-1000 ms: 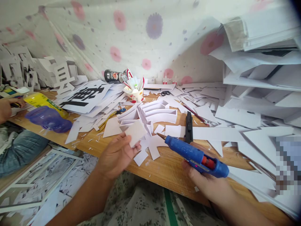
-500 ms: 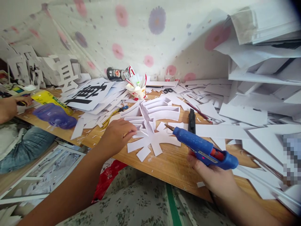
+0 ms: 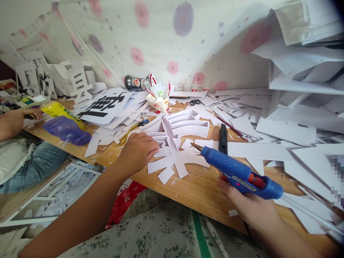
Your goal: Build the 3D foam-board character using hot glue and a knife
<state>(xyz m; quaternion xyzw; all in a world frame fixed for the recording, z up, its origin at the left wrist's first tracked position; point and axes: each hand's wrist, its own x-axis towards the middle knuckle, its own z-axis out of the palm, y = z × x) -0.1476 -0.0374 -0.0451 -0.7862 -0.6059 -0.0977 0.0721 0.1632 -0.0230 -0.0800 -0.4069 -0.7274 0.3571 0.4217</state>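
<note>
My right hand (image 3: 249,204) is closed round a blue hot glue gun (image 3: 239,173), its nozzle pointing left over a flat white cut-out shape (image 3: 178,161) on the wooden table (image 3: 193,193). My left hand (image 3: 138,150) is curled, fingers down, pressing on the left edge of a white three-dimensional foam-board letter (image 3: 177,127) that stands on that cut-out. What the fingers grip, if anything, is hidden under them.
White paper scraps and board offcuts (image 3: 268,125) cover the table's right and back. A black utility knife (image 3: 223,138), a paper cup of tools (image 3: 159,104), a can (image 3: 134,83), scissors (image 3: 194,103) and a purple plastic bag (image 3: 66,129) lie around. Another person's hand (image 3: 16,120) works at far left.
My left hand held a small white card piece up a second ago; it has since gone down onto the foam-board letter. The glue gun has drifted slightly right and down.
</note>
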